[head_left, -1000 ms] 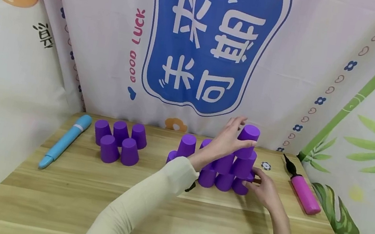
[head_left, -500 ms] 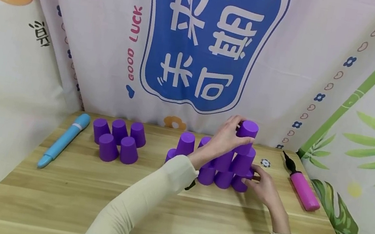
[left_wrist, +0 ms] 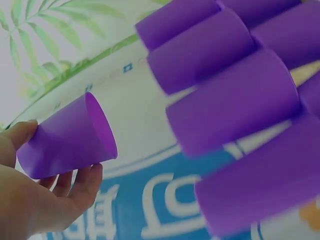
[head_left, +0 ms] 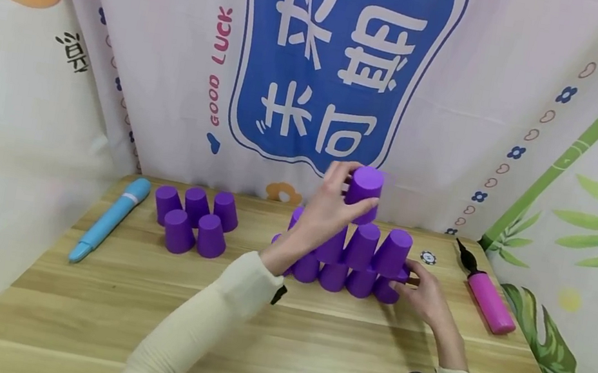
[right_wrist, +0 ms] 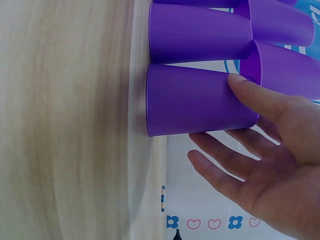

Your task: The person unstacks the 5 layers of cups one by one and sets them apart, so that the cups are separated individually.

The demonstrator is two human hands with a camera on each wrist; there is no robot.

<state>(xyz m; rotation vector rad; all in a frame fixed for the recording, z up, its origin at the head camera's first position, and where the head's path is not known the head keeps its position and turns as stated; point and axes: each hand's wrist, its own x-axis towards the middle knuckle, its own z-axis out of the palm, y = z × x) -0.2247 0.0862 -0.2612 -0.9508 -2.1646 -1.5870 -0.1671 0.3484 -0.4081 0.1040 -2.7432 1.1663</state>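
In the head view my left hand (head_left: 323,209) holds an upside-down purple cup (head_left: 364,189) in the air, apart from the stack. Its thumb and fingers wrap the cup's side, as the left wrist view shows with the held cup (left_wrist: 70,140). Below stand two rows of upside-down purple cups (head_left: 363,247), partly hidden by my left hand and forearm. At the right end of the lower row, my right hand (head_left: 427,298) has its thumb on one side of the end cup (right_wrist: 200,102) and fingers at the other side.
Several upside-down purple cups (head_left: 180,231) stand in a group at left. A blue pump-like tube (head_left: 111,221) lies beyond them. At right lie a pink hand pump (head_left: 490,303) with a black nozzle and a small round chip (head_left: 428,258). Printed cloth hangs behind the wooden table (head_left: 307,357).
My left hand has lifted the purple cup off the upper row's right end and carried it left. My right hand has stayed at the lower end cup.
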